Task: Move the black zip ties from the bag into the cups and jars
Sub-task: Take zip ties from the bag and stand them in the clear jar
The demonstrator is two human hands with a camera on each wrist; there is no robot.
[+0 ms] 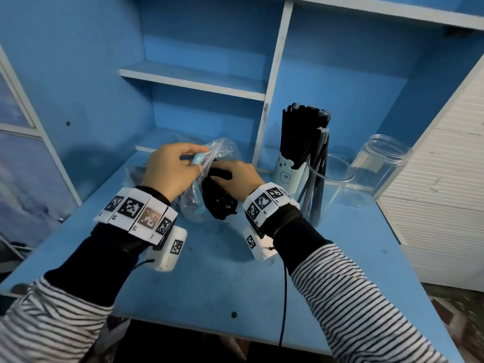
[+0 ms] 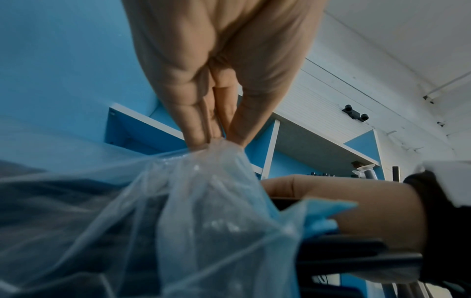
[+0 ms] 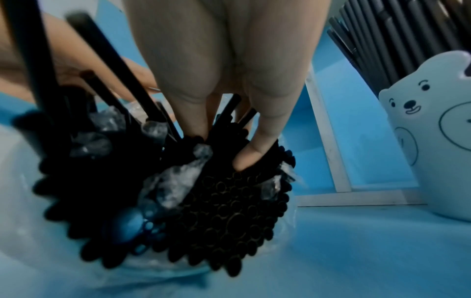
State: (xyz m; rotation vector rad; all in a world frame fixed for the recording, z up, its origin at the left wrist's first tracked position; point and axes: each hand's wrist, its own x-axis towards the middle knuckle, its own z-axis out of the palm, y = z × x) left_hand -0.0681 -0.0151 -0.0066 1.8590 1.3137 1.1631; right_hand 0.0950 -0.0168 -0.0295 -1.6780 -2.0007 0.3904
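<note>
A crumpled clear plastic bag [image 1: 222, 146] lies on the blue desk [image 1: 209, 279] in the head view. My left hand [image 1: 192, 159] pinches the bag's upper edge between thumb and fingers; the left wrist view shows the pinch of my left hand [image 2: 216, 139] on the bag [image 2: 203, 201]. My right hand [image 1: 230, 176] grips a thick bundle of black zip ties [image 1: 220, 203] at the bag's mouth. In the right wrist view the fingers of my right hand [image 3: 229, 145] dig into the bundle [image 3: 229, 211]. A white bear cup [image 1: 288, 174] to the right holds upright black ties [image 1: 303, 132].
A clear cup [image 1: 337, 179] with a few ties leaning in it stands right of the bear cup. A clear jar [image 1: 379, 163] stands further right. Blue shelves [image 1: 193, 77] rise behind. A white cabinet [image 1: 445, 179] borders the desk on the right.
</note>
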